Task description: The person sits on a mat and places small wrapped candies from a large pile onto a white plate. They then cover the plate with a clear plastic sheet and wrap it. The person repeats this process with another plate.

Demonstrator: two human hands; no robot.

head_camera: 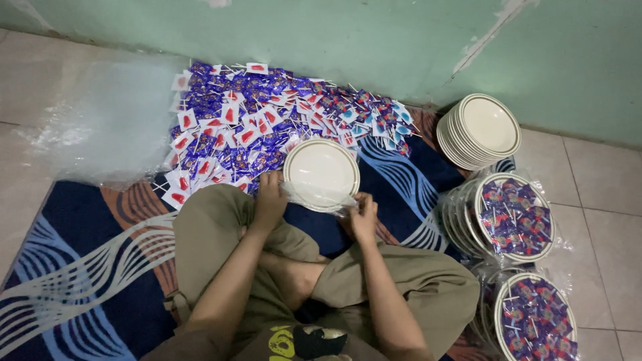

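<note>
A white plate with a thin dark rim line stands tilted on the rug in front of my crossed legs. A clear plastic bag covers its lower edge. My left hand grips the bag at the plate's lower left. My right hand pinches the bag at the lower right. Behind the plate lies a big heap of wrapped lollipops in purple and white wrappers with white sticks.
A stack of empty white plates leans near the green wall. Two stacks of bagged plates filled with lollipops stand at right. Clear plastic sheeting lies on the tiles at left. A blue patterned rug is underneath.
</note>
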